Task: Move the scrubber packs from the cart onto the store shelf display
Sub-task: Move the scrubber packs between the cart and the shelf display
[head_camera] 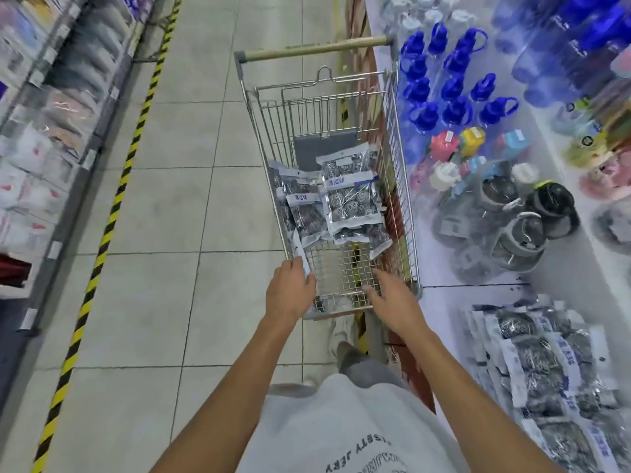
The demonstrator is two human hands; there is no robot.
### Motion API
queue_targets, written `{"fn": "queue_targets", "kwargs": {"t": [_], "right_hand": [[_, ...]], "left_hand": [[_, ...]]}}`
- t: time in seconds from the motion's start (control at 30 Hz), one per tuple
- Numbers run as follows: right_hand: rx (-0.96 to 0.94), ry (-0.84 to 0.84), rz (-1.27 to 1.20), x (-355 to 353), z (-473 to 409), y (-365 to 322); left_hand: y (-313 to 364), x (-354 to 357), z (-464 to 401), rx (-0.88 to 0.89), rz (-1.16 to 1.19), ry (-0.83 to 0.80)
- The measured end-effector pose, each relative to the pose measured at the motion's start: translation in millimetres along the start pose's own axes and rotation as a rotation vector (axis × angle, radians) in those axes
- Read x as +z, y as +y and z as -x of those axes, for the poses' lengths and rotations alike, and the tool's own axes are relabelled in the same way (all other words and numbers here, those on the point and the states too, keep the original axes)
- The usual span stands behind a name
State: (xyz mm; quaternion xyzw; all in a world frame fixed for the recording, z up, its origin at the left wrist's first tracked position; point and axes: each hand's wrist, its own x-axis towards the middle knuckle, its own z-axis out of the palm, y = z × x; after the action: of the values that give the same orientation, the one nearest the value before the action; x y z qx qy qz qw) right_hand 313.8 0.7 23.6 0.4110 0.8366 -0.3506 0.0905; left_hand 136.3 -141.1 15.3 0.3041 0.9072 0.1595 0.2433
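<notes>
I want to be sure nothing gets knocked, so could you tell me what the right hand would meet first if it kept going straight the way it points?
Probably the bare wire floor of the cart, since the right hand points forward and down into it; beyond lie the scrubber packs. Depth is unclear.

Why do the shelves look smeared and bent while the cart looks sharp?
Head view: the wide lens bows the edges, so the left shelving and blue bottles blur; the cart and scrubber packs at centre stay crisp; both hands fairly clear.
</notes>
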Motion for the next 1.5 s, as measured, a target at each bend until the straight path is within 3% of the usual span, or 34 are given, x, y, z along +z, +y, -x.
{"fn": "queue_targets", "kwargs": {"t": [0.43,0.8,1.07,1.5], "right_hand": [[0.254,-0.1,-0.269,-39,-276,-4],[0.431,-0.051,-0.375,-12,-470,41],[0.485,0.065,-0.391,15,-510,56],[0.469,-0.138,-0.571,36,-499,54]], "left_hand": [[21,33,-190,-0.406,0.315,-0.149],[-35,99,-352,-0.72,0.505,-0.155],[-59,124,-390,-0.743,0.542,-0.08],[-44,134,-422,-0.709,0.794,-0.145]]}}
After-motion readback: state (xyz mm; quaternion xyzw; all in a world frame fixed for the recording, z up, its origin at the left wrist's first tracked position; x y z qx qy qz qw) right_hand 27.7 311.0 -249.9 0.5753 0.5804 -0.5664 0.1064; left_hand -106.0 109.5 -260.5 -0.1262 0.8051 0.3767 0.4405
